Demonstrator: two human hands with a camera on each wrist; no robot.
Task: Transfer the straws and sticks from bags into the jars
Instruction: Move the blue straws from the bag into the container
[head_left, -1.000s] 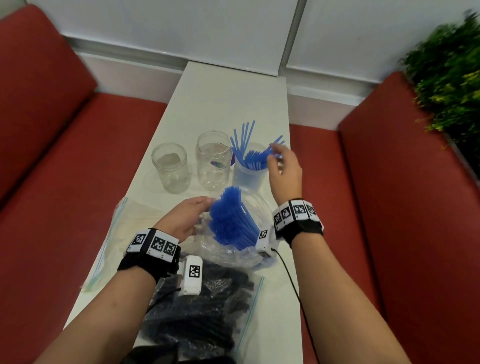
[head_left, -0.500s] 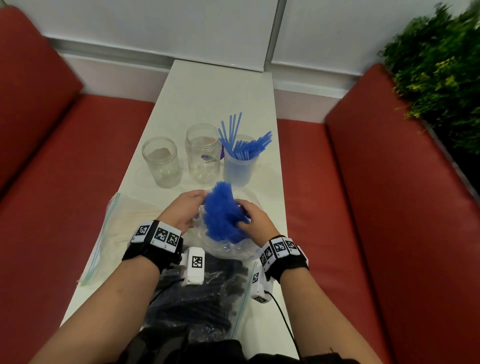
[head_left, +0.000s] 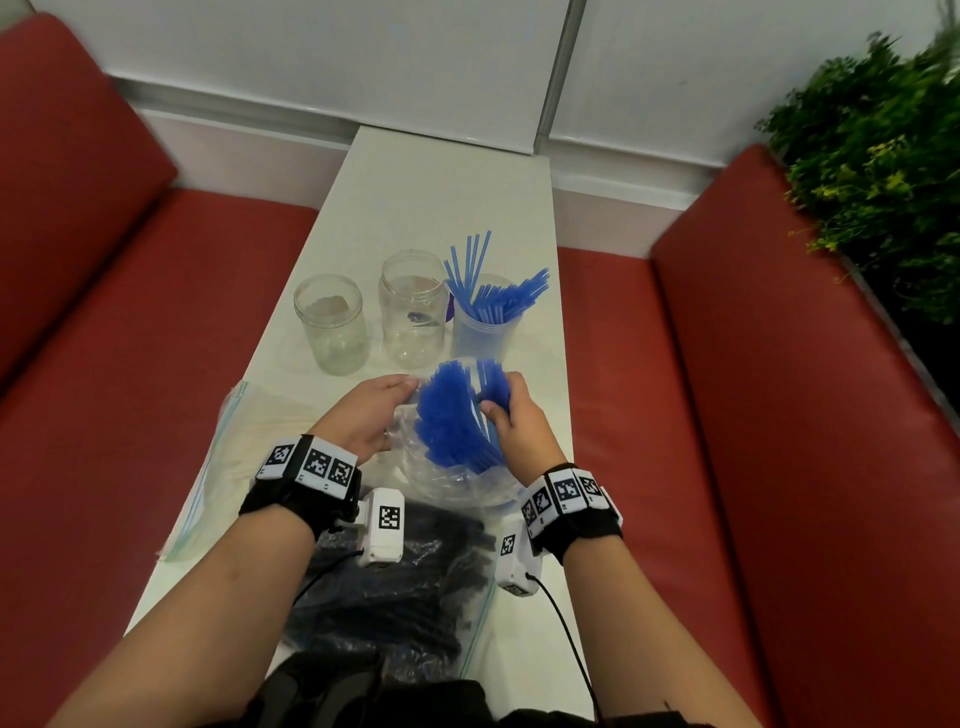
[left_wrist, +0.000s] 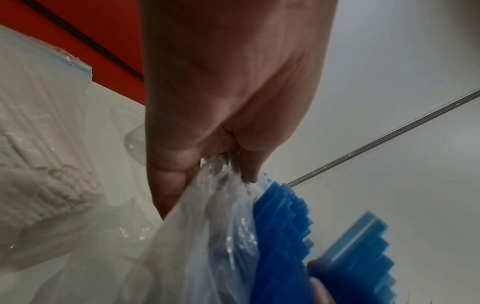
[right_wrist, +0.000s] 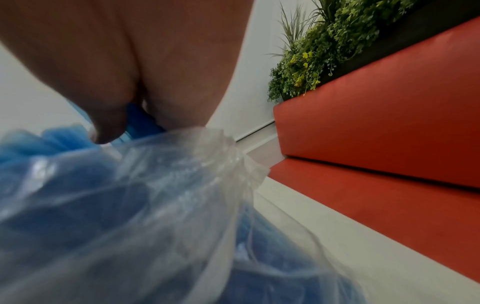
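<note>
**A:** What colours are in front of you?

**B:** Your desk (head_left: 447, 208) is plain white, between red bench cushions (head_left: 779, 415). The straws (head_left: 457, 415) you hold are bright blue, inside a clear, glossy bag (head_left: 457, 483). More blue straws (head_left: 493, 296) stand in a pale bluish translucent jar (head_left: 480, 340). Two other jars (head_left: 332, 322) are clear glass.

**A:** And nearer to you?

**B:** A clear bag of black sticks (head_left: 395, 597) has a blue edge strip. To your left, a clear bag of whitish sticks (head_left: 249, 441) has a blue-green strip. Your wristbands (head_left: 306, 467) are black, with white tiles bearing black square patterns. The plant (head_left: 872, 171) is green with yellow flecks. The wall (head_left: 311, 47) is white.
</note>
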